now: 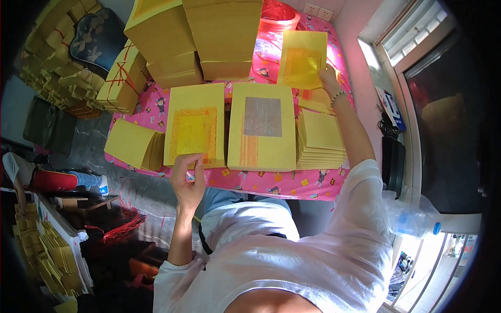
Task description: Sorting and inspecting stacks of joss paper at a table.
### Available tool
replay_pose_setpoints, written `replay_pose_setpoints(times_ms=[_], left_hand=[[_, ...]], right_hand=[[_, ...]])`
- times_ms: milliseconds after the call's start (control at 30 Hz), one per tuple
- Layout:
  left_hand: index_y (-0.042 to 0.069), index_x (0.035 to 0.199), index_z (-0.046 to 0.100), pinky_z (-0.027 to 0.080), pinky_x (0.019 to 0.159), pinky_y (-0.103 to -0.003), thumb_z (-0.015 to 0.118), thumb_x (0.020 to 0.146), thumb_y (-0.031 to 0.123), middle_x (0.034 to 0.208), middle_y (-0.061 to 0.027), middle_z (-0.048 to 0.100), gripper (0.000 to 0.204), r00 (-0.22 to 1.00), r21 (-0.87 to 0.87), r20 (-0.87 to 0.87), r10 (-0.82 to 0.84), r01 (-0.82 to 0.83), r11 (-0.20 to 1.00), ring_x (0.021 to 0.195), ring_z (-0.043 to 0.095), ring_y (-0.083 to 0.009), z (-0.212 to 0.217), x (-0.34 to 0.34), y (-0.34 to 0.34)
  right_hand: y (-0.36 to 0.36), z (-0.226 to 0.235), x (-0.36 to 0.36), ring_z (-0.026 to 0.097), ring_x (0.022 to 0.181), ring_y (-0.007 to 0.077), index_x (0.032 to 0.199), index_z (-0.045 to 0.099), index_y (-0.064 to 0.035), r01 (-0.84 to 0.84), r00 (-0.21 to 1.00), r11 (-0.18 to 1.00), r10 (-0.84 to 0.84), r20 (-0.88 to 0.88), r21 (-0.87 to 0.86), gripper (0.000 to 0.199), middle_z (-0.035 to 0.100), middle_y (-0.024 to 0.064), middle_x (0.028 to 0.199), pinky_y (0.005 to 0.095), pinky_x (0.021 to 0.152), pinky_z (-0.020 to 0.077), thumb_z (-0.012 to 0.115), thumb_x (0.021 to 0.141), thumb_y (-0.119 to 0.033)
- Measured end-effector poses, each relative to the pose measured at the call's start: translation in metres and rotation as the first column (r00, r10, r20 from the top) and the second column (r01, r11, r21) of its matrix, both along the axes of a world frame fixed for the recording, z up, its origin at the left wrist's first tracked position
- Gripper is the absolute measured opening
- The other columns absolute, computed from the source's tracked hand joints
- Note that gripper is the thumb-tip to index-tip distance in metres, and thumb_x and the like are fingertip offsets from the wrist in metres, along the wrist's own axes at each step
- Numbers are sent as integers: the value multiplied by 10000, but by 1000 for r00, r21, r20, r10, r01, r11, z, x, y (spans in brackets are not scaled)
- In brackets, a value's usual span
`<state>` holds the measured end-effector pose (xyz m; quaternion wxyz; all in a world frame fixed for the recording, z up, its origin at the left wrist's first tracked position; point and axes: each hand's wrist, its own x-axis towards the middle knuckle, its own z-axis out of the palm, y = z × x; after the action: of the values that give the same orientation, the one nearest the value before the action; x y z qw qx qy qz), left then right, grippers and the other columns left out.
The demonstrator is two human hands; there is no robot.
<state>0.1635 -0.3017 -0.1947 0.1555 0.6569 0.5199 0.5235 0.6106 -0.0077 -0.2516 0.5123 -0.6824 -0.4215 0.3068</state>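
Note:
At the far right of the table, my right hand [329, 79] grips the right edge of a yellow paper sheet [286, 65] with a gold foil patch. My left hand [189, 182] is by the front edge of a yellow paper stack [175, 101], whose top sheet bears a gold square with an orange border. Its fingers are curled with thumb and fingertip together; what they pinch, if anything, is too small to tell. Beside that stack lies another yellow paper stack [286, 151] with a silver-grey square and orange stripes. A bead bracelet circles my right wrist.
Folded yellow paper [130, 143] lies left, and a fanned yellow pile [321, 133] right. Tall yellow paper blocks [222, 36] stand behind, near a red basket [279, 23]. A pink patterned cloth [250, 180] covers the table. At left are tied bundles [122, 78] and another person's leg [86, 180].

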Motion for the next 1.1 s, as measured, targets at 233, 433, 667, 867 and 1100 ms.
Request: replay_pose_setpoints(times_ms=[233, 433, 667, 867, 1100], left_hand=[[10, 946, 628, 484, 707, -311, 599, 840, -30, 860, -111, 634, 117, 997, -69, -19, 81, -82, 994, 782, 628, -236, -14, -20, -5], [12, 953, 628, 482, 698, -323, 603, 842, -21, 861, -118, 626, 118, 997, -90, -49, 63, -68, 994, 786, 621, -249, -13, -18, -4], [26, 963, 634, 478, 702, -348, 613, 825, -21, 863, -119, 624, 147, 990, -76, -122, 67, -76, 994, 787, 605, -294, -7, -29, 5], [74, 1000, 646, 450, 812, -390, 688, 744, 27, 972, -85, 614, 264, 941, -14, -337, 31, -38, 999, 954, 543, -298, -3, -58, -2], [81, 1035, 644, 448, 848, -396, 739, 737, 103, 1037, -75, 620, 314, 896, -43, -435, -91, 80, 996, 979, 538, -287, -11, -69, 8]], right_hand=[[6, -22, -28, 637, 852, 232, 1100, 584, 75, -233, 936, 966, 192, -295, -110, 344, 632, 135, 990, 349, 693, 538, 479, 773, 95], [18, -55, -21, 596, 698, 142, 1025, 611, 51, -350, 928, 866, 372, -10, -358, 263, 631, 63, 870, 293, 574, 484, 561, 768, 26], [-6, -20, 4, 559, 785, 115, 1212, 572, -29, -175, 687, 984, 153, 710, -43, 402, 611, 43, 899, 287, 745, 492, 598, 868, -235], [-98, 96, -120, 628, 935, 131, 1126, 631, -64, -658, 689, 751, 578, 436, 44, 233, 668, 36, 1005, 283, 845, 494, 586, 903, -116], [-218, 121, -249, 628, 887, 240, 1041, 625, -25, -894, 253, 432, 701, 667, -115, 254, 637, 87, 944, 354, 787, 502, 680, 815, -127]])
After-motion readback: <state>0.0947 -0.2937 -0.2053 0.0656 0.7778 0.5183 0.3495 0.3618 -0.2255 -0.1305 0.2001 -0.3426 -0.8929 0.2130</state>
